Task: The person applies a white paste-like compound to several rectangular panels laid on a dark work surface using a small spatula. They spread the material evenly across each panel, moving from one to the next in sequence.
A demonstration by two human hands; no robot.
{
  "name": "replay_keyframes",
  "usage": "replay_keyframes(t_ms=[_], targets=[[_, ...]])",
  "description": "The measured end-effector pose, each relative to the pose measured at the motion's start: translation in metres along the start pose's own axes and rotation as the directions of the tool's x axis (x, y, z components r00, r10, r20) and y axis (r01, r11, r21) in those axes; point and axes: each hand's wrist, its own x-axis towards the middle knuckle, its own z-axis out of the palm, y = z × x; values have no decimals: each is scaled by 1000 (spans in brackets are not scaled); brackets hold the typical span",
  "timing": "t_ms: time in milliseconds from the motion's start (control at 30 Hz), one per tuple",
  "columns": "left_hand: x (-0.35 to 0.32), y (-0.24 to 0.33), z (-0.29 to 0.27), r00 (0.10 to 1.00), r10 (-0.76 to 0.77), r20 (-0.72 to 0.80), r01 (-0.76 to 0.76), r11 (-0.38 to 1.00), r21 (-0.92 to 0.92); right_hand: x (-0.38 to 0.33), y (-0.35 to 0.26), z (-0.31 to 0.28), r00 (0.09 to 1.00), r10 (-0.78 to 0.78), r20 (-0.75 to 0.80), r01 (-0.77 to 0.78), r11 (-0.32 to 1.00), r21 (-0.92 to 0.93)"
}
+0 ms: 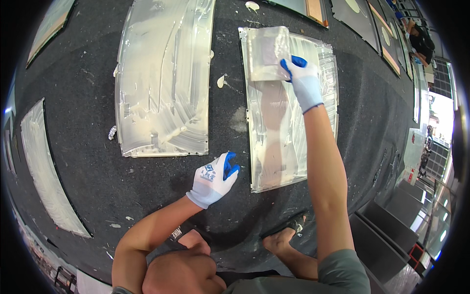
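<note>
Gripped at its right edge by my right hand (302, 81) is a flat, rectangular translucent spreader (268, 54) that looks wrapped in plastic. It lies against the upper part of a long panel (291, 137) coated with streaky cream paste. A smoother, greyish band runs down that panel below the spreader. My left hand (214, 179), in a white glove with blue fingertips, hovers over the dark floor covering between two panels. Its fingers are loosely bent and apart, with nothing seen in them. Nearest to it on the left is a second paste-covered panel (164, 73).
Dark matting (161, 179) with paste blobs lies under everything. A narrow coated panel (51, 171) sits at far left. More panels with wooden strips (316, 11) lie along the far side. Dark sheets (377, 235) lean at right; another person (421, 44) works at far right.
</note>
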Motion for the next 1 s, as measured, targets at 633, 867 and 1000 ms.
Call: replay_keyframes(t_ms=[633,867,1000], targets=[[-9,-3,-3,999,27,29,-27,1000,6,13,9,12,969,201,-146,-215,973,-89],[-10,-6,-8,999,43,-13,-43,999,-18,-13,20,-70,897,172,-407,-221,972,-77],[-12,-13,-11,996,73,-50,-73,997,11,-34,-6,-95,886,-447,-126,265,710,-653]])
